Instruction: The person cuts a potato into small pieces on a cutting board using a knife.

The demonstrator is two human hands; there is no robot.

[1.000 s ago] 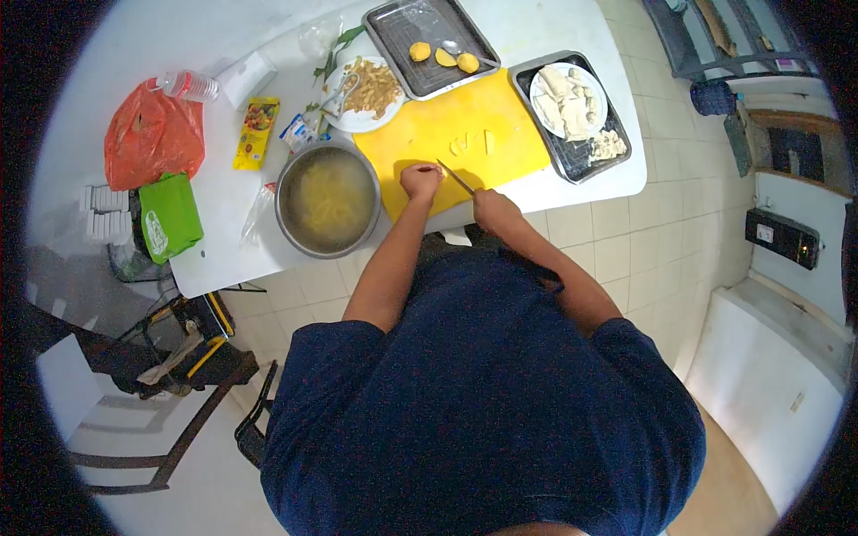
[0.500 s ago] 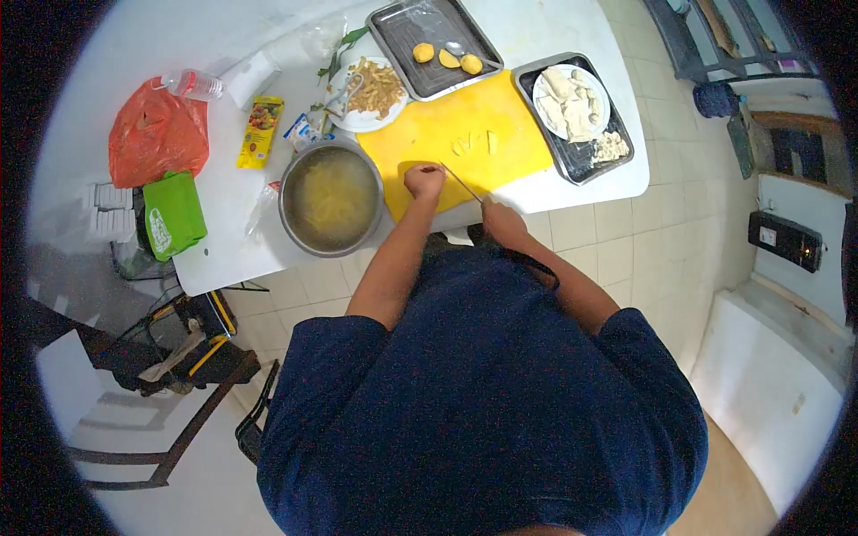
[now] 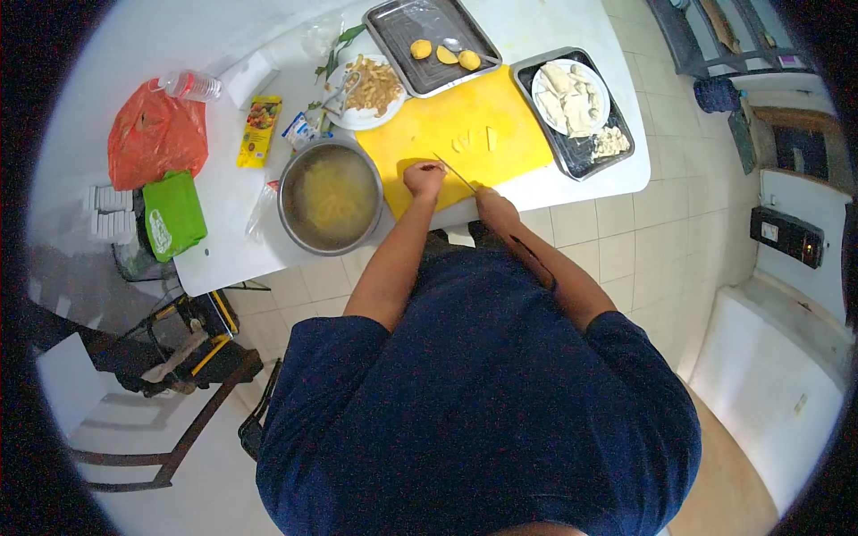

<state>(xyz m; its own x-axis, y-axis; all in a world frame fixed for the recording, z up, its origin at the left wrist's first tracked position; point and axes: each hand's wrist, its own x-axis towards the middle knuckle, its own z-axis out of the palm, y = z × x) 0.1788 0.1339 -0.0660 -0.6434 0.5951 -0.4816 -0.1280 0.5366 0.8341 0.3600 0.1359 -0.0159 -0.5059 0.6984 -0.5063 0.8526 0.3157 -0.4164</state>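
Observation:
On the yellow cutting board [image 3: 527, 134], my right hand [image 3: 495, 208] is wrapped round the handle of a knife [image 3: 455, 172], its blade pointing up and left. My left hand [image 3: 424, 180] is curled closed over the board's lower left part, right by the blade tip. Whatever its fingers hold is hidden or too small to name. Several pale yellow slices [image 3: 491, 138] lie on the board beyond the knife. A large metal pot [image 3: 284, 201] with cloudy yellowish contents stands left of my left hand.
A dark tray [image 3: 389, 40] holds yellow peeled pieces [image 3: 421, 49] and a spoon. Another tray [image 3: 568, 170] carries a plate of pale folded food [image 3: 565, 98]. Left are a plate of peelings [image 3: 371, 94], a yellow packet [image 3: 259, 131], a red bag [image 3: 156, 134] and a green bag [image 3: 175, 214].
My right hand and the knife have shifted slightly left and up, bringing the blade closer along my left hand. The left hand stays nearly in place.

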